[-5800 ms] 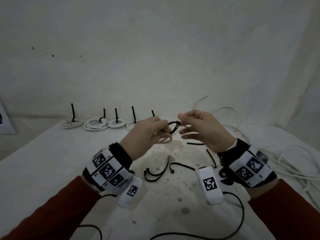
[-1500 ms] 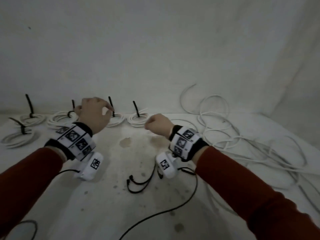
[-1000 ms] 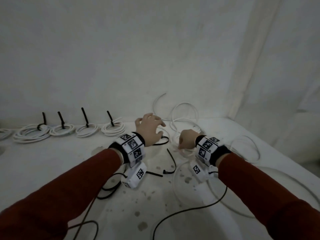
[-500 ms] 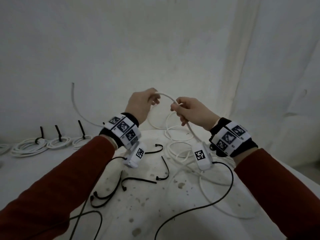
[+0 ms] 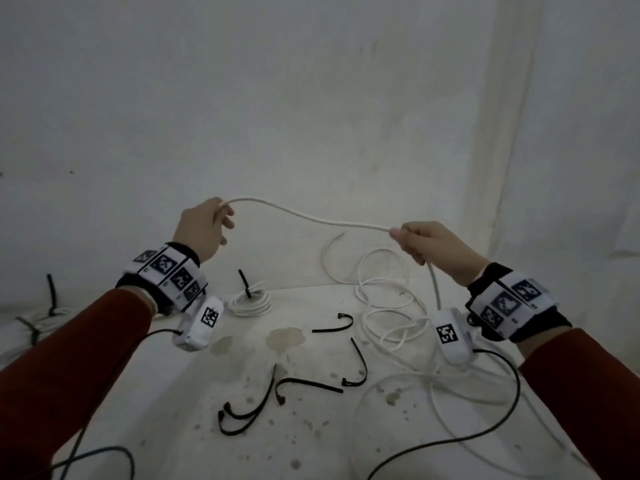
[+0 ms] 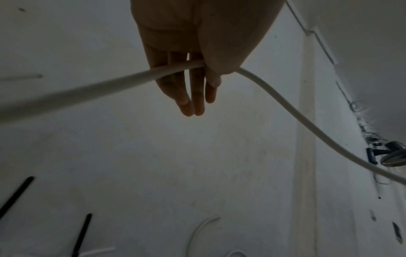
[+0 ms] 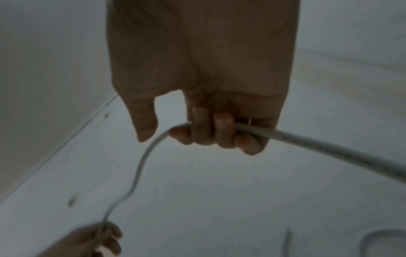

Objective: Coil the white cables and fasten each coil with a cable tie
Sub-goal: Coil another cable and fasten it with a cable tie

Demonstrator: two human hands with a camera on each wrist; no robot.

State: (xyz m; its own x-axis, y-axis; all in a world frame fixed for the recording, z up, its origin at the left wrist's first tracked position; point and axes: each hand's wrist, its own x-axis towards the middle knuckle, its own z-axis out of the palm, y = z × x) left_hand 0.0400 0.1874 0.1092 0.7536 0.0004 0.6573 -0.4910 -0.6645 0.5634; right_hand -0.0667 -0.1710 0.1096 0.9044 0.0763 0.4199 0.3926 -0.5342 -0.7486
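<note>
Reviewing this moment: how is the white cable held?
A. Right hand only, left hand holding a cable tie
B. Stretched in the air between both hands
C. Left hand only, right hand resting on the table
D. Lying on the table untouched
B: the white cable spans the air between the left hand and the right hand, each gripping it above the table.

The thin round white cable [image 5: 311,218] has a smooth, slightly glossy plastic sheath. The curved black cable ties [image 5: 356,367] look like matt plastic. The white worktop [image 5: 311,427] is matt, stained and speckled. Red sleeves [image 5: 69,368] look like soft cloth.
</note>
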